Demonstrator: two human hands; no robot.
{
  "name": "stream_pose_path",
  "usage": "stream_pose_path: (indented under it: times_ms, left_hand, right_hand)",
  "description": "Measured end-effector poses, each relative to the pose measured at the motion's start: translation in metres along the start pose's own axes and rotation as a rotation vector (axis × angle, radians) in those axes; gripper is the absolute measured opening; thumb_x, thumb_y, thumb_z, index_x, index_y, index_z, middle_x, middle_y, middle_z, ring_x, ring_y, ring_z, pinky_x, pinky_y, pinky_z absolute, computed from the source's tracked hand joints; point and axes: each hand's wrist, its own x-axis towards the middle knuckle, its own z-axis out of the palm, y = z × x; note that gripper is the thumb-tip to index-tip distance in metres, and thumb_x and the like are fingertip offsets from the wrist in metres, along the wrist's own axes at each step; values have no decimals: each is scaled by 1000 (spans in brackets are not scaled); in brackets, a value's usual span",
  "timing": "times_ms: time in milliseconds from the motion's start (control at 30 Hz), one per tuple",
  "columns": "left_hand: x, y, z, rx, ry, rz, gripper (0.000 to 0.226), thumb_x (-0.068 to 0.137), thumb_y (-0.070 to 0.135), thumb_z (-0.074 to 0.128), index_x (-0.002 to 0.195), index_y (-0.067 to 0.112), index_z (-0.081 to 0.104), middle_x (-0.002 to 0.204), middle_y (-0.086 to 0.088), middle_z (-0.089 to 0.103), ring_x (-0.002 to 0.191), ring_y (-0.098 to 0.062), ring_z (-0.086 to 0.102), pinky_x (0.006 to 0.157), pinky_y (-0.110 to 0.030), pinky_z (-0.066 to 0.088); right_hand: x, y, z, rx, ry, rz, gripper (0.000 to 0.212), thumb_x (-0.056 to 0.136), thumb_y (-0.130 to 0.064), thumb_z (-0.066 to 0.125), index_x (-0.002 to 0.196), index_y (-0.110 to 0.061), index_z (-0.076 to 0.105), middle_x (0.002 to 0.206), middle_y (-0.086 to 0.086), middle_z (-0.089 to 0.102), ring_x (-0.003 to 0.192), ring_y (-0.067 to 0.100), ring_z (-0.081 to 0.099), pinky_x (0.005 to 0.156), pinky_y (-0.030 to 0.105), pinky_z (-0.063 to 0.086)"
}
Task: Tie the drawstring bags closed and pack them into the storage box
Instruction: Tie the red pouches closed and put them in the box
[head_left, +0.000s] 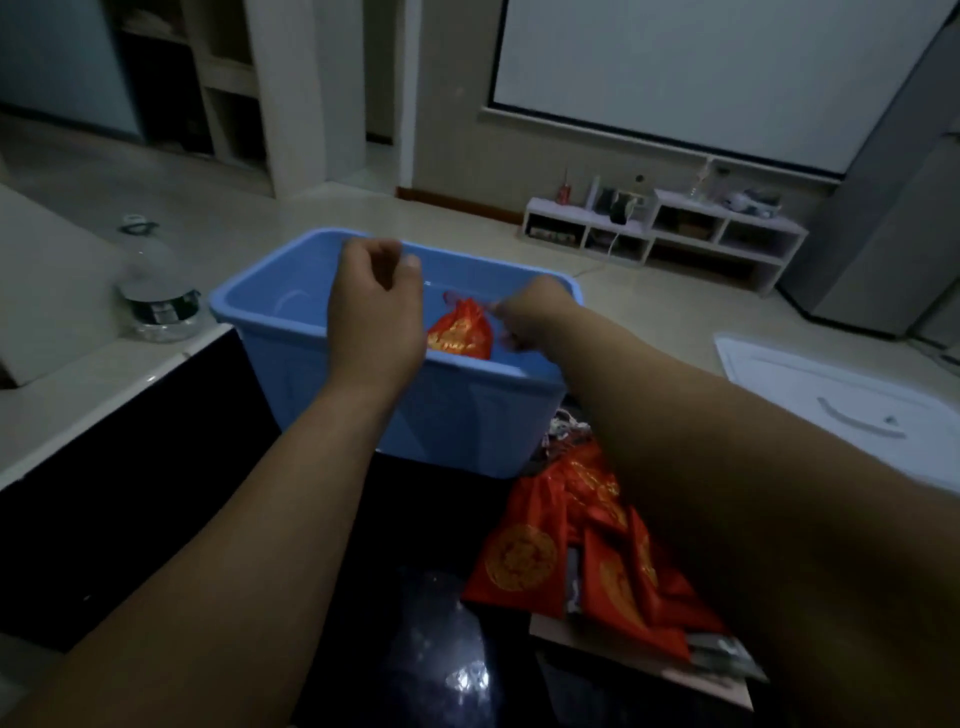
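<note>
1. The red drawstring bag (461, 332) with gold print is inside the opening of the blue storage box (441, 415), close to the box's near wall. Its neck is gathered and points up. That wall hides the bag's bottom, so I cannot tell whether it hangs or rests on the box floor.
2. The right hand (530, 317), above the right half of the box, pinches the cord at the bag's neck. This looks like a hold for lowering the bag in by its string.
3. The left hand (374, 301) hovers over the middle of the box with its fingers curled and thumb near the forefinger. I cannot tell whether it holds a cord end.
4. This bag is the only thing visible in the box, though the hands cover part of the inside.
5. A pile of flat red bags (524, 561) lies on the dark table (156, 493), nearer the person than the box's right corner. These are probably still to be tied.
6. A clear water bottle (156, 296) stands left of the box.
7. A white lid (841, 405), possibly the box's own, lies on the floor to the right of the box.
</note>
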Motion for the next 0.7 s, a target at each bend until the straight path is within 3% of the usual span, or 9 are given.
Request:
stream_pose_path:
  times_ms: [33, 100, 167, 233, 300, 367, 500, 600, 700]
  left_hand:
    - [-6, 3, 2, 54, -29, 29, 9, 101, 28, 60, 110, 26, 58, 101, 15, 62, 94, -3, 61, 83, -7, 46]
    - [-19, 11, 7, 128, -110, 117, 10, 101, 26, 61, 110, 24, 60, 100, 15, 62, 91, 1, 59, 75, -1, 40]
    - [-38, 17, 15, 152, -229, 200, 6, 100, 24, 61, 104, 21, 64, 96, 10, 66, 88, -3, 61, 76, -9, 44]
    - [-59, 20, 24, 145, -366, 244, 10, 98, 26, 61, 94, 19, 67, 86, 7, 69, 82, -11, 65, 77, -30, 53]
    - [-81, 21, 30, 207, -506, 270, 19, 98, 30, 60, 84, 17, 65, 75, 4, 67, 73, -16, 65, 70, -36, 52]
    - [-106, 15, 35, 421, -677, 261, 31, 99, 40, 60, 77, 18, 60, 71, 3, 64, 71, -18, 62, 66, -35, 49]
    - [-144, -13, 42, 922, -993, 83, 45, 90, 68, 57, 90, 23, 53, 102, 0, 68, 100, -29, 66, 76, -35, 47]
    - [-151, -30, 46, 1041, -1068, 42, 43, 85, 59, 57, 111, 26, 64, 119, -3, 71, 105, -29, 68, 78, -32, 46]
    - [-149, -29, 52, 1070, -1068, 51, 20, 84, 40, 60, 92, 22, 64, 106, -3, 71, 93, -28, 65, 73, -31, 45]
  right_hand:
    - [-1, 3, -7, -150, 93, -54, 15, 100, -18, 61, 105, -5, 67, 110, 17, 67, 98, 30, 67, 78, 36, 55]
    - [-12, 7, -26, -170, 237, -169, 21, 97, -24, 62, 112, -10, 66, 106, 8, 65, 103, 29, 67, 85, 41, 56]
    - [-42, 16, -47, -110, 323, -276, 16, 93, -29, 63, 101, -16, 69, 99, 0, 70, 96, 24, 71, 83, 43, 61]
    - [-81, 35, -62, -77, 349, -343, 9, 95, -26, 64, 96, -19, 69, 91, -1, 72, 85, 17, 72, 74, 37, 60]
    - [-123, 66, -69, -27, 323, -313, 6, 97, -22, 64, 92, -21, 68, 84, 0, 72, 76, 14, 71, 68, 31, 56]
    - [-157, 102, -71, 27, 286, -216, 10, 98, -20, 64, 89, -22, 69, 81, 1, 74, 74, 16, 73, 68, 36, 59]
    - [-191, 155, -68, 162, 251, -66, 15, 97, -12, 65, 84, -16, 70, 75, 4, 75, 61, 14, 71, 60, 34, 52]
    - [-196, 169, -66, 233, 225, -24, 14, 99, -12, 64, 87, -11, 71, 76, 5, 76, 58, 11, 68, 60, 32, 50]
    - [-197, 171, -71, 290, 207, -11, 13, 100, -12, 63, 90, -8, 71, 77, 5, 76, 59, 11, 68, 58, 31, 52]
